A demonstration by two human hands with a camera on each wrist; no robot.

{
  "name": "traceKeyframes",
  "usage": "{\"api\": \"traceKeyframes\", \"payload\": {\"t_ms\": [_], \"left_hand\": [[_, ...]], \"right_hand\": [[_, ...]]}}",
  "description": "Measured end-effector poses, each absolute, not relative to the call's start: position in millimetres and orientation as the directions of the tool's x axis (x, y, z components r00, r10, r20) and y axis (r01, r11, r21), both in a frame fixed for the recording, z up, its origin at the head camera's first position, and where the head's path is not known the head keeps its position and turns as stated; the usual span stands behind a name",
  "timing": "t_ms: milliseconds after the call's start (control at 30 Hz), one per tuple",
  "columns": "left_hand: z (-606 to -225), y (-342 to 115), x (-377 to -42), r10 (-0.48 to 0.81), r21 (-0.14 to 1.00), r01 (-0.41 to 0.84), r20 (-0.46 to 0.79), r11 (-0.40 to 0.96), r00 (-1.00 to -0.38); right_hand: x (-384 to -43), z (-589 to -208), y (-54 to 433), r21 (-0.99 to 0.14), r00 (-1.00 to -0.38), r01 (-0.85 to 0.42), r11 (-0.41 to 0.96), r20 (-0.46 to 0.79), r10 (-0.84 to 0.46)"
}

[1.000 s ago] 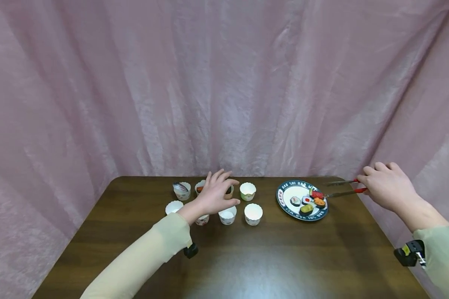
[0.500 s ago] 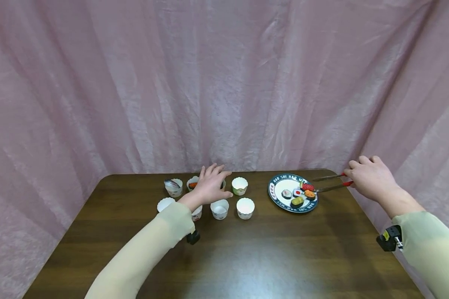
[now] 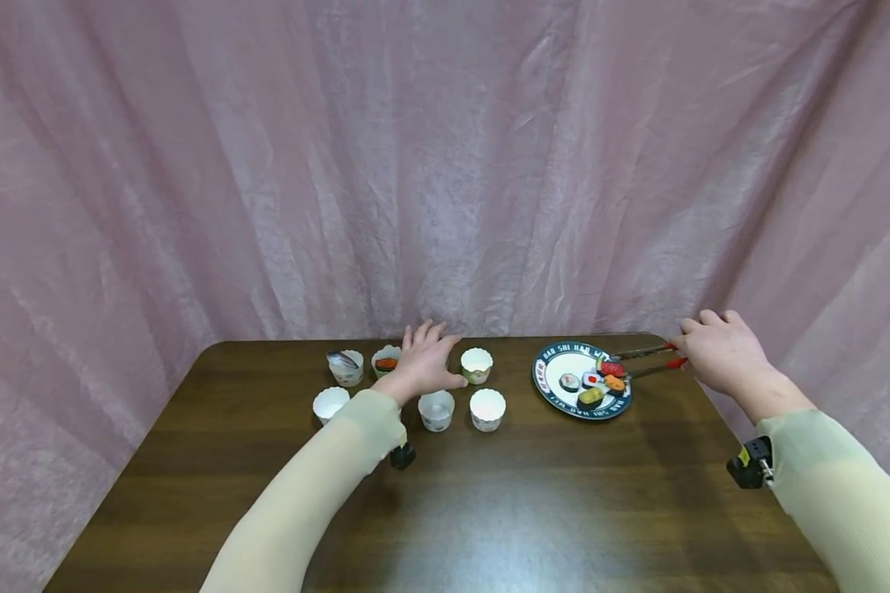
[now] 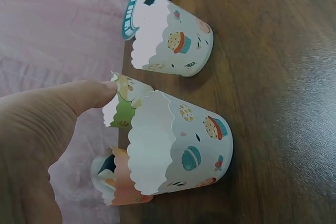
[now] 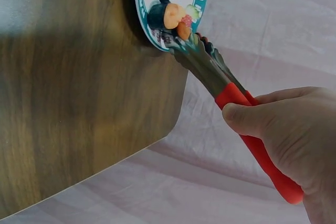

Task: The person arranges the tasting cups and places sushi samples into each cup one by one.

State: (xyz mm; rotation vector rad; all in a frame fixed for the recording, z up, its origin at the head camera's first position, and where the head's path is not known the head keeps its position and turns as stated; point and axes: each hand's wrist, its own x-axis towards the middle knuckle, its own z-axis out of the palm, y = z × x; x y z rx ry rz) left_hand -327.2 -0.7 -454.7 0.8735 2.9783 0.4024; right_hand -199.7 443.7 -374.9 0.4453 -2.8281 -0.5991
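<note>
In the head view my left hand (image 3: pixel 424 362) hovers with spread fingers over the back row of paper cups. Its thumb overlaps the rim of a green-patterned cup (image 4: pixel 123 106) in the left wrist view. An orange cup (image 4: pixel 125 179) with a dark piece inside lies beyond a white cup (image 4: pixel 202 145). My right hand (image 3: pixel 723 350) grips red-handled metal tongs (image 5: pixel 210 72). The tongs' tips reach over the rim of a blue-and-white plate (image 3: pixel 545 387), on either side of a red-topped sushi piece (image 3: pixel 610 368). Several other sushi pieces (image 3: pixel 590 397) lie on the plate.
One back cup (image 3: pixel 345 375) holds a fish-like piece, and the one beside it (image 3: pixel 386 352) holds a red-topped piece. White cups (image 3: pixel 487 409) form the front row, one partly behind my left sleeve (image 3: pixel 326 478). A pink curtain (image 3: pixel 445 165) hangs behind the wooden table (image 3: pixel 526 511).
The tongs have moved left over the plate, their arms now around the red-topped sushi. My left hand has shifted slightly right over the cups, uncovering the red-topped piece. The head view has shifted slightly.
</note>
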Motion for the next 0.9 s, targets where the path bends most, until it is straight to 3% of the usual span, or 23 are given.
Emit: {"api": "traceKeyframes", "payload": {"t_ms": [333,900], "left_hand": [[-465.4,15.9,-344.1,0.514,0.272,0.502,0.03,0.821,-0.857],[-479.0,31.6,-354.8,0.455,0.212,0.437,-0.047,0.874,-0.889]], "right_hand": [[-203.1,-374.3,447.8,0.417,-0.936,-0.24,0.876,0.139,-0.323],[-202.0,-382.1,446.0,0.403,-0.937,-0.247,0.881,0.133,-0.324]]}}
